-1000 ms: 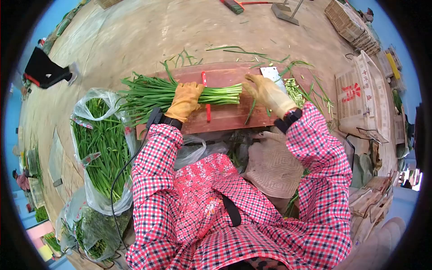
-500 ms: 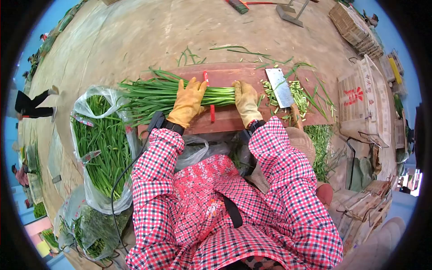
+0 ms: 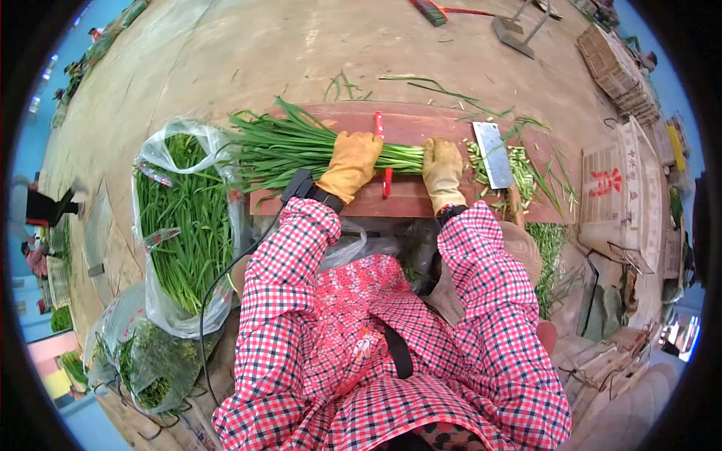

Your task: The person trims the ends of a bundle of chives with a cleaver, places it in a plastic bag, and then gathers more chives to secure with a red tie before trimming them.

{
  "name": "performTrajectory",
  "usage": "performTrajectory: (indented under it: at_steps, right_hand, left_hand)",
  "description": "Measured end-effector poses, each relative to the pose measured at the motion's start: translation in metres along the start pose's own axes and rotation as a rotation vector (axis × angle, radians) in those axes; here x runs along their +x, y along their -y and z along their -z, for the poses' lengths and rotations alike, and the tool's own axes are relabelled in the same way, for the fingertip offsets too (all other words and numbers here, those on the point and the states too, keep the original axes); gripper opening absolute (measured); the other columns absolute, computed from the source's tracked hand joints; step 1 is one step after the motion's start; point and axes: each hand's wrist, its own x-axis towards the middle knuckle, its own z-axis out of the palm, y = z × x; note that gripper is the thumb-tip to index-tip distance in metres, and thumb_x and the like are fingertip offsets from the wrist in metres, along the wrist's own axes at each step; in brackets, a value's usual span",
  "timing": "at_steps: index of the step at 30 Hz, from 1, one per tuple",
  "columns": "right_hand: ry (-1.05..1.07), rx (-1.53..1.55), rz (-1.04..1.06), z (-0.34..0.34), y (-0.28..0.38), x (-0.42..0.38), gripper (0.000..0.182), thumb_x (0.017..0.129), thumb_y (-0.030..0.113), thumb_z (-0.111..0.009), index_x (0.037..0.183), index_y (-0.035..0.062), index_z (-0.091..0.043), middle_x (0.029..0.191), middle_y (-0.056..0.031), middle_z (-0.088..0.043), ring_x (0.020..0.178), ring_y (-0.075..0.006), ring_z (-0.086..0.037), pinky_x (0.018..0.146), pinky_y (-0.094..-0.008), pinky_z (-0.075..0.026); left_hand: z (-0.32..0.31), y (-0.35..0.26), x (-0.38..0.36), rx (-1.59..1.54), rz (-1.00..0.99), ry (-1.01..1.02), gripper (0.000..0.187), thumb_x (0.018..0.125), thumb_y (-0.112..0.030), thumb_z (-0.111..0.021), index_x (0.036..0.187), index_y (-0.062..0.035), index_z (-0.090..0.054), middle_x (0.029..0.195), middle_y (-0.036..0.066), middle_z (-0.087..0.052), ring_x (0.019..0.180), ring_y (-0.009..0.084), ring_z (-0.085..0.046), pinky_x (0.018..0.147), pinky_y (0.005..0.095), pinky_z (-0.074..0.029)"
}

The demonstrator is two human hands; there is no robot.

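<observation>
A bundle of green garlic chives lies across the reddish wooden board, leaves to the left and pale stem ends to the right. My left hand, in a yellow-orange work glove, is closed around the middle of the bundle. At the stem ends, my right hand in a paler glove wraps round the tips. A red tie strip passes beneath the bundle between both hands, its two ends sticking out. Right of my right hand, a cleaver rests flat among chopped stem pieces.
An open plastic bag of chives stands at the left, with another filled bag below it. White printed crates stand on the right. A broom and a dustpan are on the floor ahead. A person walks at far left.
My left hand's spread fingers have closed around the chives. My right hand still grips the stem ends. The whole view has shifted, so the board appears farther right.
</observation>
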Motion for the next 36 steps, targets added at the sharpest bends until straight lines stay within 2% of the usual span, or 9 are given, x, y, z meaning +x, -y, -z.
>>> performTrajectory:
  at_steps: [11, 12, 17, 20, 24, 26, 28, 31, 36]
  right_hand:
    - [-0.110, 0.664, -0.456, 0.029, -0.008, 0.004, 0.039, 0.105, 0.033, -0.047, 0.120, 0.0028, -0.067, 0.106, -0.0149, -0.070, 0.088, -0.0265, -0.065, 0.085, -0.0350, -0.049]
    - [0.042, 0.665, -0.568, 0.032, 0.000, 0.005, 0.043, 0.107, 0.032, -0.044, 0.126, -0.0007, -0.063, 0.122, -0.0114, -0.068, 0.112, -0.0175, -0.062, 0.098, -0.0278, -0.045]
    - [0.200, -0.214, -0.270, 0.020, 0.024, -0.008, 0.034, 0.099, 0.024, -0.049, 0.124, 0.0044, -0.062, 0.105, -0.0194, -0.069, 0.095, -0.0355, -0.065, 0.082, -0.0444, -0.050]
    - [0.088, 0.348, -0.504, 0.011, 0.026, -0.007, 0.031, 0.099, 0.014, -0.047, 0.123, 0.0027, -0.064, 0.107, -0.0203, -0.068, 0.096, -0.0330, -0.066, 0.085, -0.0405, -0.052]
    - [-0.152, 0.076, -0.182, -0.002, 0.020, 0.001, 0.034, 0.100, 0.025, -0.048, 0.117, 0.0021, -0.066, 0.096, -0.0189, -0.071, 0.088, -0.0342, -0.068, 0.080, -0.0440, -0.054]
    - [0.176, 0.042, -0.435, 0.018, 0.034, 0.005, 0.025, 0.094, 0.019, -0.051, 0.107, 0.0078, -0.069, 0.099, -0.0181, -0.070, 0.087, -0.0339, -0.068, 0.073, -0.0472, -0.054]
    - [-0.105, -0.333, 0.149, -0.006, -0.009, -0.005, 0.020, 0.094, 0.018, -0.053, 0.103, 0.0093, -0.069, 0.094, -0.0167, -0.069, 0.089, -0.0360, -0.066, 0.078, -0.0472, -0.053]
    - [-0.249, 0.230, -0.158, 0.049, 0.025, 0.008, 0.023, 0.098, 0.020, -0.058, 0.107, 0.0034, -0.069, 0.098, -0.0163, -0.071, 0.090, -0.0316, -0.067, 0.083, -0.0395, -0.052]
    - [0.469, 0.910, -0.345, 0.140, 0.096, 0.000, 0.027, 0.097, 0.024, -0.061, 0.106, 0.0004, -0.071, 0.094, -0.0117, -0.072, 0.088, -0.0158, -0.066, 0.081, -0.0297, -0.051]
  left_hand:
    - [0.018, -0.005, 0.003, 0.012, 0.081, 0.083, 0.069, 0.058, -0.030, -0.089, 0.116, -0.0108, -0.057, 0.105, 0.012, -0.066, 0.098, 0.0309, -0.066, 0.079, 0.0440, -0.052]
    - [0.022, -0.006, 0.003, 0.007, 0.090, 0.094, 0.065, 0.060, -0.031, -0.088, 0.114, -0.0106, -0.058, 0.103, 0.012, -0.066, 0.097, 0.0326, -0.066, 0.078, 0.0445, -0.052]
    - [0.025, -0.011, 0.007, -0.125, 0.142, 0.024, 0.020, 0.069, -0.024, -0.074, 0.083, -0.0100, -0.072, 0.084, 0.017, -0.069, 0.078, 0.0369, -0.068, 0.068, 0.0489, -0.054]
    - [0.033, -0.015, 0.001, -0.081, 0.199, -0.023, 0.030, 0.066, -0.028, -0.075, 0.088, -0.0092, -0.070, 0.090, 0.016, -0.068, 0.084, 0.0350, -0.068, 0.072, 0.0465, -0.053]
    - [0.028, -0.010, -0.006, -0.058, 0.085, -0.065, 0.061, 0.064, -0.040, -0.078, 0.114, -0.0093, -0.062, 0.110, 0.012, -0.065, 0.101, 0.0309, -0.063, 0.082, 0.0503, -0.048]
    - [0.014, 0.002, -0.004, -0.014, -0.009, -0.166, 0.048, 0.062, -0.033, -0.075, 0.103, -0.0106, -0.065, 0.103, 0.013, -0.066, 0.097, 0.0316, -0.063, 0.080, 0.0479, -0.050]
    - [0.018, 0.004, 0.000, -0.066, -0.015, -0.098, 0.040, 0.062, -0.029, -0.073, 0.098, -0.0119, -0.066, 0.100, 0.014, -0.067, 0.095, 0.0331, -0.064, 0.078, 0.0452, -0.051]
    - [0.019, 0.007, 0.003, -0.013, 0.035, 0.057, 0.068, 0.065, -0.047, -0.083, 0.116, -0.0087, -0.058, 0.109, 0.016, -0.064, 0.103, 0.0338, -0.063, 0.082, 0.0459, -0.050]
    - [0.024, 0.019, 0.004, -0.062, -0.014, 0.119, 0.086, 0.063, -0.046, -0.085, 0.133, -0.0091, -0.051, 0.123, 0.016, -0.062, 0.115, 0.0357, -0.058, 0.093, 0.0464, -0.047]
